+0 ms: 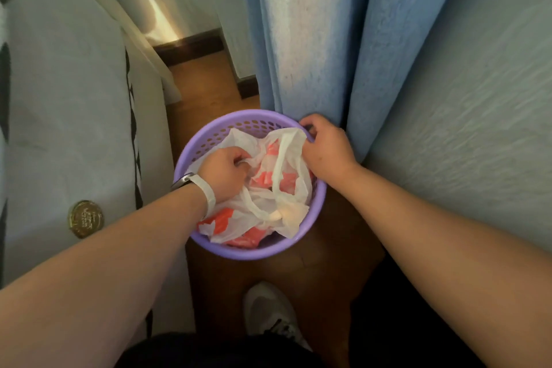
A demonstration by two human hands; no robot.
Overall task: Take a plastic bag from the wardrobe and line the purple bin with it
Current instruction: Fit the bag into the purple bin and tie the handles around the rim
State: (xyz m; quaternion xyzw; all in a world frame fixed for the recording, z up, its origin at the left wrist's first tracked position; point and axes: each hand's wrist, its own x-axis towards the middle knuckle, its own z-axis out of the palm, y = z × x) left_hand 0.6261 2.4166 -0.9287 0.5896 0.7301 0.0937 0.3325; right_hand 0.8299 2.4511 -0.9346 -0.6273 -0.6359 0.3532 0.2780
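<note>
Head view looks down: at 9 o'clock a bed (74,98) carries a gold disc (85,219) on its side. The left hand (222,175) reaches into the purple bin (257,251) at the bin's 9 o'clock, fingers curled round a fold of the plastic bag (268,203). The white-and-red bag lies crumpled inside the bin, which stands on the wooden floor (337,248). The right hand (324,148) pinches the bag's edge at the rim's 2 o'clock, beside a blue curtain (328,39).
</note>
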